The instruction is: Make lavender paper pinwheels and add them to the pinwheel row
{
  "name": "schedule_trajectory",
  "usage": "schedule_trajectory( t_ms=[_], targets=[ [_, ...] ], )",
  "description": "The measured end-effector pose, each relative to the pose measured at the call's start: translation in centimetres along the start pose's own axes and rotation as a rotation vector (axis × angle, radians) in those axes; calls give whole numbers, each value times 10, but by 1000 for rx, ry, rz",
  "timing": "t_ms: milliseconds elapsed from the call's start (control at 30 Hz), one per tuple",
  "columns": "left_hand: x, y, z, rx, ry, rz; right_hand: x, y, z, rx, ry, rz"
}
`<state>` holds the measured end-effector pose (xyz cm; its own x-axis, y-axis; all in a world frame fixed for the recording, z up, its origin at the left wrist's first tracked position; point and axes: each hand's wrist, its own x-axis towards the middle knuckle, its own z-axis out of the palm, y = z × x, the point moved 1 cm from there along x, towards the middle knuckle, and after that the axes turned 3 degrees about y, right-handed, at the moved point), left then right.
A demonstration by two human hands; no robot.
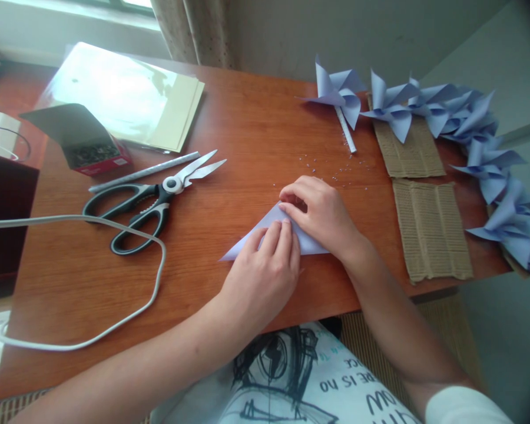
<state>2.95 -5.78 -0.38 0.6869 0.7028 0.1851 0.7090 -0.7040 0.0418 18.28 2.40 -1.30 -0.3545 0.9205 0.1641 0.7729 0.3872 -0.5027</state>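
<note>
A lilac sheet of paper [310, 243], folded into a triangle, lies on the table in front of me with its long edge toward me. My left hand [265, 259] rests across its middle, fingers laid flat and slightly apart over the paper. At the top corner, the thumb and index finger of my right hand [320, 215] pinch together on the paper, with a small gap showing inside the curl of the fingers. Parts of the triangle are hidden beneath both hands. Small bits [335, 176] are scattered beyond my right hand.
Scissors [172, 187] lie partly spread at left beside a rolled paper stick [145, 171], an open box [92, 156] and a paper pack [115, 94]. A white cable [163, 259] loops nearby. Cardboard pieces [433, 229], a pinwheel on a stick [338, 91] and several pinwheels [490, 165] line the right.
</note>
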Motion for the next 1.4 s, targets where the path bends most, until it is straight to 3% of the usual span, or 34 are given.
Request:
schedule_trajectory(
  t_ms=[200, 600, 1000, 1400],
  targets=[
    [1, 1, -1, -11, -29, 3, -6, -1, 2, -34, -49, -118],
    [0, 9, -4, 40, -80, -9, 5, 1, -9, 98, -169, -65],
    [-18, 45, -2, -17, -120, -124, 8, 3, -6, 88, -178, -66],
    [-29, 51, 11, -160, -130, -163, 5, 10, -1, 82, -140, -99]
  ],
)
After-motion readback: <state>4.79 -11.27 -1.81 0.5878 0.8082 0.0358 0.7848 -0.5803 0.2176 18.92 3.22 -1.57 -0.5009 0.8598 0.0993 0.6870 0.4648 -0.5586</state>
